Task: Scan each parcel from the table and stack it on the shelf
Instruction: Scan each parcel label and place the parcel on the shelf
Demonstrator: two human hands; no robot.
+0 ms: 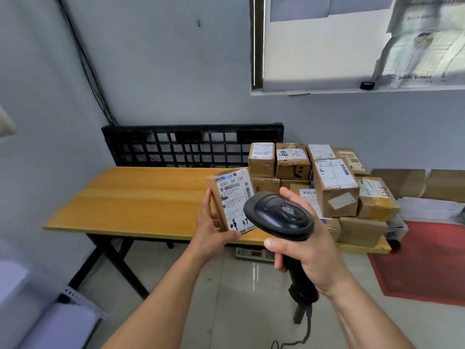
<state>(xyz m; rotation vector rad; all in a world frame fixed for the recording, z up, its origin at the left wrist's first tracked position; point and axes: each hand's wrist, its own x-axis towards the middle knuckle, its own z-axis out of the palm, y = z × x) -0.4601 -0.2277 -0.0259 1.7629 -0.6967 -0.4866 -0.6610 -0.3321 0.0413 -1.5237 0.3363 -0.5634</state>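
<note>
Parcel (232, 200) in left hand (212, 226), scanner (279, 215) in right hand (310, 250), by table (130, 197) edge.

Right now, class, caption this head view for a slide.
Left hand holds a labelled parcel before the scanner gripped in the right hand; more parcels sit on the table.

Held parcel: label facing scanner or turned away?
Facing it. The parcel in the left hand shows its label upward; the scanner in the right hand points at it.
</note>
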